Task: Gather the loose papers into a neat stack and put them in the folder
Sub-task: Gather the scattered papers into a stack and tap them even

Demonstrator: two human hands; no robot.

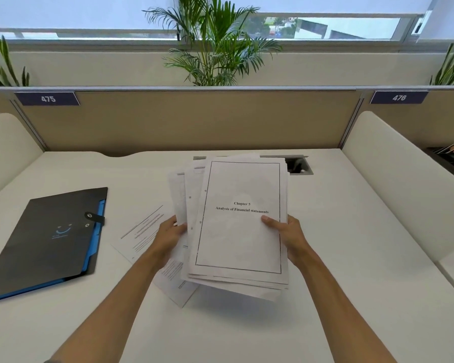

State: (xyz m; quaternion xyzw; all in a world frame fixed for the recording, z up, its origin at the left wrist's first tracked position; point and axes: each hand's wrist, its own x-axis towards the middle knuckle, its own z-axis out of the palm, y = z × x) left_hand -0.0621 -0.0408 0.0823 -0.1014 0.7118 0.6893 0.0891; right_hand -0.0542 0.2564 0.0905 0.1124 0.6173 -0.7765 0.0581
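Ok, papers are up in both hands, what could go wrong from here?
1. The stack is fanned unevenly, with sheets sticking out on the left. The left hand and right hand grip only its side edges, so a sheet could slip out.
2. One sheet lies on the desk under the left arm and could be left behind.
3. The folder looks closed by its strap, so opening it may need a free hand.

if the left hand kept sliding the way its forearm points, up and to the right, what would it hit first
The left hand already grips the left edge of the paper stack, so it would push further into those sheets first. Beyond them lies the right hand, though depth is hard to judge.
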